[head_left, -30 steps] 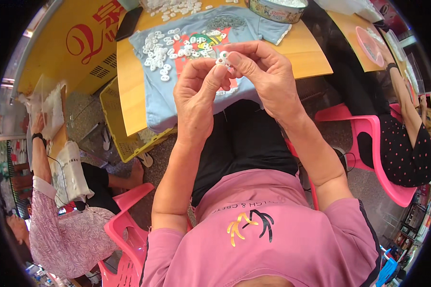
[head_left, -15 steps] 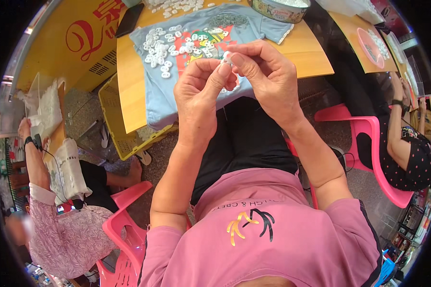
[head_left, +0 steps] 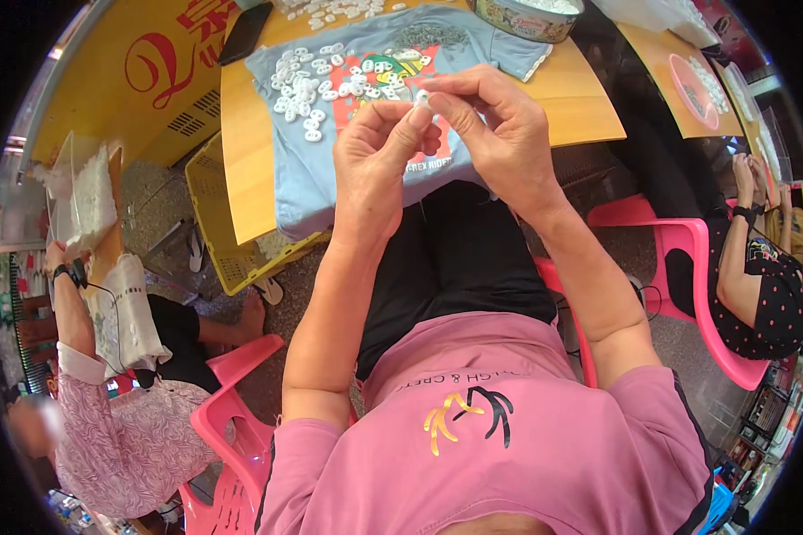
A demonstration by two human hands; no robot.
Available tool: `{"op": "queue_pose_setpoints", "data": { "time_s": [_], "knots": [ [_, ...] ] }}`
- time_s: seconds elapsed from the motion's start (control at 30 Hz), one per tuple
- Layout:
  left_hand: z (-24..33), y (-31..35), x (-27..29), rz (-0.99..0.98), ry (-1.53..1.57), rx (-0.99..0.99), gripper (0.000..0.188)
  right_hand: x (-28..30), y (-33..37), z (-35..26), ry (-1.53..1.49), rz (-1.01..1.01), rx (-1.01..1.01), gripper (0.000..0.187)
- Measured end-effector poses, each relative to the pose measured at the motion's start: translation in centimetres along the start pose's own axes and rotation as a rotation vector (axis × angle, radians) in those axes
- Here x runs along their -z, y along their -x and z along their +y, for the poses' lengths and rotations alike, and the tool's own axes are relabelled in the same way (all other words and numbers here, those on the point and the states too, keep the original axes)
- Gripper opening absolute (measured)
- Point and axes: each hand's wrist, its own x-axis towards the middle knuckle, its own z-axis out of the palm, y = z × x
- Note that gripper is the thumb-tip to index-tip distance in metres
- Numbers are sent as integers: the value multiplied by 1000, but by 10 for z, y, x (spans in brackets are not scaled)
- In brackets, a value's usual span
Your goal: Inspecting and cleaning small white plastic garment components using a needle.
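Note:
Both my hands are raised over the near edge of the table, fingertips almost meeting. Between them is a small white plastic piece (head_left: 422, 97), mostly covered by the fingers. My left hand (head_left: 376, 153) pinches it between thumb and bent fingers. My right hand (head_left: 501, 134) grips it from the other side with thumb and forefinger. Beyond them, several white oval pieces with two dark holes (head_left: 311, 135) lie loose on a blue-grey T-shirt (head_left: 305, 192) spread over the table. A heap of tiny grey-green parts (head_left: 430, 36) sits farther back on the cloth.
A round tin (head_left: 525, 20) of white pieces stands at the table's back right, and a dark phone (head_left: 246, 34) at the back left. A yellow crate (head_left: 212, 209) is below left. Co-workers sit on pink chairs (head_left: 241, 428) at both sides; a pink basin (head_left: 692, 91) is on the right-hand table.
My hands have shifted very slightly, still pinching the white piece together. On the left, the co-worker's hand has lowered a little.

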Motion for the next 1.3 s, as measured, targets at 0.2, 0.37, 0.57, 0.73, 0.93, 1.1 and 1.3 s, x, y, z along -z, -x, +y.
{"op": "queue_pose_setpoints", "data": {
  "time_s": [0.2,0.37,0.57,0.73,0.93,1.1,1.3],
  "knots": [
    [4,7,-4,76,-186,-64,17,1,0,-12,-127,188,-130,16],
    [2,8,-6,58,19,-4,17,5,-6,1,-232,207,-169,20],
    [12,16,-14,28,73,8,17,12,1,0,-477,46,-441,25],
    [12,16,-12,36,82,28,16,13,3,3,-795,10,-581,27],
    [17,17,-15,47,58,44,14,11,5,0,-964,-6,-637,27],
    [16,14,-13,82,44,48,13,10,7,3,-934,-7,-650,26],
    [8,4,-2,146,-79,-16,17,8,8,-2,-678,31,-530,24]
  ]
}}
